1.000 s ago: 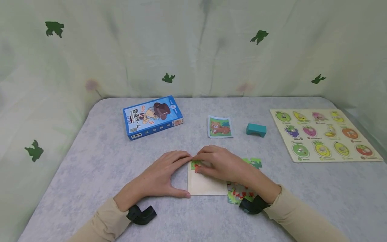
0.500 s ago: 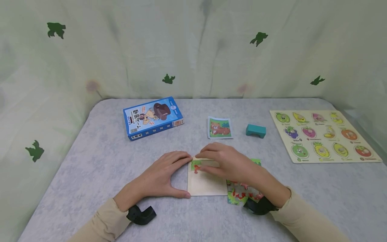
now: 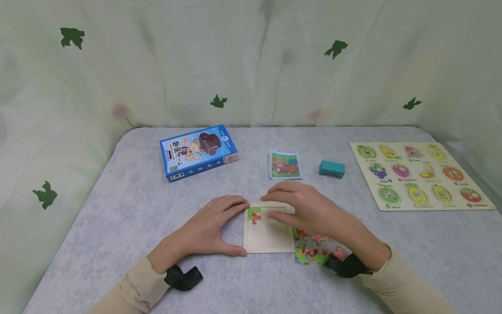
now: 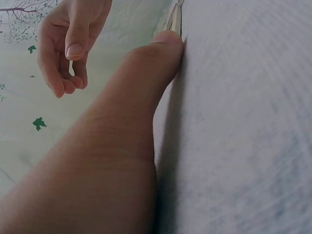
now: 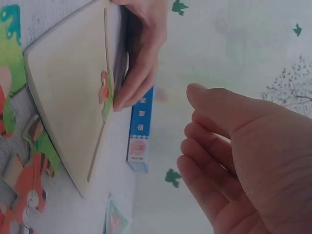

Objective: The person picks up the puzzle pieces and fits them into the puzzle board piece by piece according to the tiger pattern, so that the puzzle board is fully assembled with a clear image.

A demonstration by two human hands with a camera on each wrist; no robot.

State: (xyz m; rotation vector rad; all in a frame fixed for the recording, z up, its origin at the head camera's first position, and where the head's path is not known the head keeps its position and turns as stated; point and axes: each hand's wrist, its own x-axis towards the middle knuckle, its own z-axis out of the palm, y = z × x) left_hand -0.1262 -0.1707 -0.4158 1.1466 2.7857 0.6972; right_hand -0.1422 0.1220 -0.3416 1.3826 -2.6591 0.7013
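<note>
A square pale wooden puzzle tray point(image 3: 270, 239) lies on the table in the head view. One green and red puzzle piece point(image 3: 254, 213) sits in its far left corner. My left hand point(image 3: 211, 226) rests along the tray's left edge, thumb at the near corner and fingertips at the far one, the fingers fairly straight. Above the tray's right side hovers my right hand point(image 3: 307, 205), its fingers loosely bent with nothing between them. Several loose puzzle pieces point(image 3: 315, 250) lie right of the tray, partly hidden under my right hand and wrist.
Beyond the tray stand a blue game box point(image 3: 200, 152), a small tiger picture card point(image 3: 285, 166) and a teal arch block point(image 3: 331, 168). A fruit peg board point(image 3: 421, 176) lies at the right. A pale curtain point(image 3: 251, 61) hangs behind the table.
My right hand has let go of the puzzle piece in the tray's corner and drawn back to the right, its thumb and fingers parting. The left hand has stayed in place.
</note>
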